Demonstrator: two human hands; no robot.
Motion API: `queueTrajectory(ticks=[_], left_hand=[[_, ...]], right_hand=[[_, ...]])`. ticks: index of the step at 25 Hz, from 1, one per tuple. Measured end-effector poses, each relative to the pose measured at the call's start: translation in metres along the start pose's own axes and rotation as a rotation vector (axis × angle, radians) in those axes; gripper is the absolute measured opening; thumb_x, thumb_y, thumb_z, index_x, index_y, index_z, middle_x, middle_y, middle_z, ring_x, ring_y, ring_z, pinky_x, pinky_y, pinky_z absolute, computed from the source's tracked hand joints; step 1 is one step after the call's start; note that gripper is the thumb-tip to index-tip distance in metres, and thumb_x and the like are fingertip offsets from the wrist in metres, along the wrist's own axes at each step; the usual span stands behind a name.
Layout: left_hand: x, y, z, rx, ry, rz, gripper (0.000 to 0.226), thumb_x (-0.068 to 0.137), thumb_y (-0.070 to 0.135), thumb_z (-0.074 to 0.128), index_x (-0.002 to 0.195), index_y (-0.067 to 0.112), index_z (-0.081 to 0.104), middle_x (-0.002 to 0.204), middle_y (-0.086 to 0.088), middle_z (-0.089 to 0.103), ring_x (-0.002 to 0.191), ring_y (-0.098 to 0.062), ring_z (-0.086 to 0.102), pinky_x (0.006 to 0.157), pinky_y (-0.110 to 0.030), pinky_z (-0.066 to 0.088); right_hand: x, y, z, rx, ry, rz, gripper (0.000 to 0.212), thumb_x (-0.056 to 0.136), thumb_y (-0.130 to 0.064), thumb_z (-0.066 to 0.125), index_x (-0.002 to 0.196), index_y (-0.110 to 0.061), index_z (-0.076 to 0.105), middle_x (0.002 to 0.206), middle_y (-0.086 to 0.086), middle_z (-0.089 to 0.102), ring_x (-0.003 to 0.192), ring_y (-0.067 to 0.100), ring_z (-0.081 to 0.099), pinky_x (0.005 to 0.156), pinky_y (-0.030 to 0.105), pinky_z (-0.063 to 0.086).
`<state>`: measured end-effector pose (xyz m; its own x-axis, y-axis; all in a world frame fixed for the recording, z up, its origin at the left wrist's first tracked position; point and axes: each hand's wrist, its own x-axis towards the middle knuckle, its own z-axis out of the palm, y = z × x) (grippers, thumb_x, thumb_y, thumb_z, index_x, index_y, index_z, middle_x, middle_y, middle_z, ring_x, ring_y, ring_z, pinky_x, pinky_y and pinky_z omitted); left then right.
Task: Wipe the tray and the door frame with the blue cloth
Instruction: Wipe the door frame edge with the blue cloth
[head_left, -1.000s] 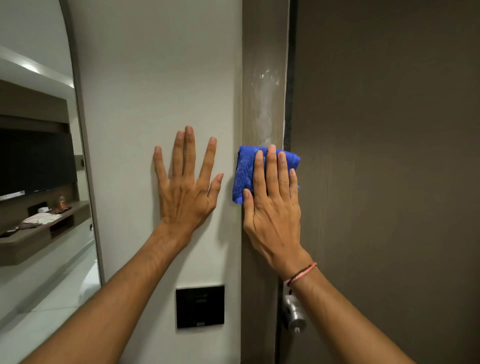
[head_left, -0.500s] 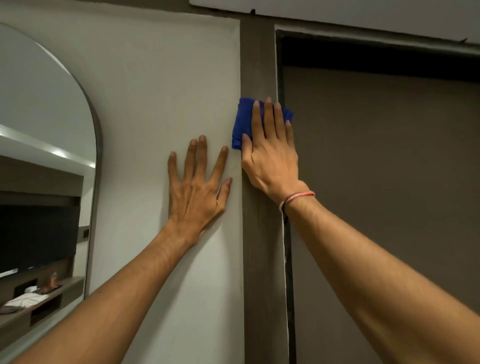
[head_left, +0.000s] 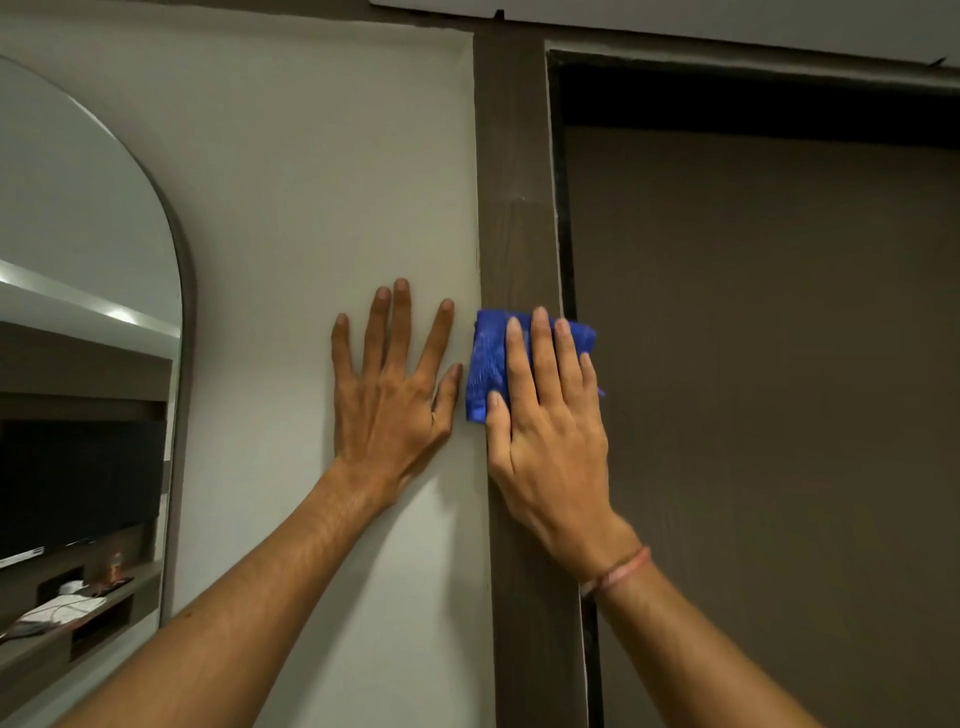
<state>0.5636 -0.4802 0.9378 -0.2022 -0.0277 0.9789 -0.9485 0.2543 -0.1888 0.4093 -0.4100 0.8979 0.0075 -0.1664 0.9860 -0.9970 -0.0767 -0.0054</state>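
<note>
A dark wood-grain door frame (head_left: 514, 171) runs vertically up the middle of the view, with its top bar along the upper right. My right hand (head_left: 545, 415) lies flat on the folded blue cloth (head_left: 485, 364), pressing it against the frame's upright; the cloth sticks out to the left of and above my fingers. My left hand (head_left: 392, 387) is spread flat on the pale wall (head_left: 322, 182) just left of the frame, fingers apart, holding nothing. No tray is in view.
The brown door (head_left: 769, 389) fills the right side, shut inside the frame. An arched mirror (head_left: 78, 322) hangs on the wall at the left and reflects a shelf with small items and a dark screen.
My right hand slid the cloth up the frame to near its top, then back down to mid-height. My left hand stayed flat on the wall. The view tilted upward.
</note>
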Motion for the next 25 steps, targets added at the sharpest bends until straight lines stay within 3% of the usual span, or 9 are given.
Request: queueTrajectory(ticks=[4,8,11,15,19,25], left_hand=[[0.023,-0.009,0.0,0.013,-0.012,0.013,0.072,0.1,0.061,0.014,0.164,0.029,0.005,0.172,-0.017,0.0,0.16,-0.031,0.001,0.126,-0.064,0.008],[0.067,-0.016,-0.007,0.002,-0.003,-0.011,0.071,0.099,0.06,0.012,0.163,0.031,0.007,0.173,-0.016,0.001,0.16,-0.031,0.003,0.127,-0.063,0.007],[0.074,-0.017,-0.004,0.002,0.021,-0.029,0.069,0.1,0.06,0.013,0.163,0.032,0.008,0.173,-0.015,0.001,0.16,-0.031,0.004,0.127,-0.063,0.007],[0.068,-0.015,-0.006,-0.014,0.023,-0.035,0.07,0.099,0.06,0.012,0.163,0.031,0.007,0.173,-0.014,0.001,0.16,-0.03,0.003,0.128,-0.061,0.006],[0.04,-0.009,-0.007,-0.018,-0.032,-0.032,0.073,0.099,0.061,0.013,0.164,0.028,0.002,0.173,-0.016,-0.003,0.16,-0.029,-0.002,0.128,-0.06,0.005],[-0.05,0.005,-0.003,-0.016,-0.019,-0.011,0.07,0.102,0.057,0.024,0.163,0.022,0.017,0.171,-0.021,0.011,0.159,-0.034,0.01,0.126,-0.063,0.016]], right_hand=[[0.114,0.002,-0.017,0.03,-0.01,-0.053,0.068,0.107,-0.04,0.029,0.162,-0.015,-0.003,0.171,0.01,-0.01,0.159,0.025,-0.01,0.13,0.045,-0.005],[0.211,0.0,-0.035,0.009,-0.021,-0.046,0.065,0.108,-0.038,0.027,0.162,-0.014,-0.001,0.171,0.011,-0.008,0.159,0.028,-0.008,0.129,0.047,-0.004],[0.238,-0.002,-0.042,0.013,-0.047,-0.054,0.064,0.108,-0.038,0.027,0.162,-0.015,0.001,0.172,0.011,-0.006,0.159,0.029,-0.007,0.128,0.046,-0.004],[0.21,0.001,-0.038,0.043,-0.029,-0.06,0.063,0.109,-0.039,0.027,0.162,-0.016,0.003,0.172,0.01,-0.004,0.159,0.027,-0.006,0.129,0.045,-0.003],[0.129,0.001,-0.024,0.051,0.021,-0.082,0.064,0.107,-0.038,0.03,0.162,-0.016,0.006,0.172,0.01,-0.001,0.159,0.025,-0.004,0.129,0.043,-0.002],[0.011,-0.002,-0.001,0.008,0.062,-0.03,0.064,0.104,-0.04,0.031,0.162,-0.017,0.014,0.171,0.01,0.008,0.159,0.024,0.004,0.131,0.045,0.008]])
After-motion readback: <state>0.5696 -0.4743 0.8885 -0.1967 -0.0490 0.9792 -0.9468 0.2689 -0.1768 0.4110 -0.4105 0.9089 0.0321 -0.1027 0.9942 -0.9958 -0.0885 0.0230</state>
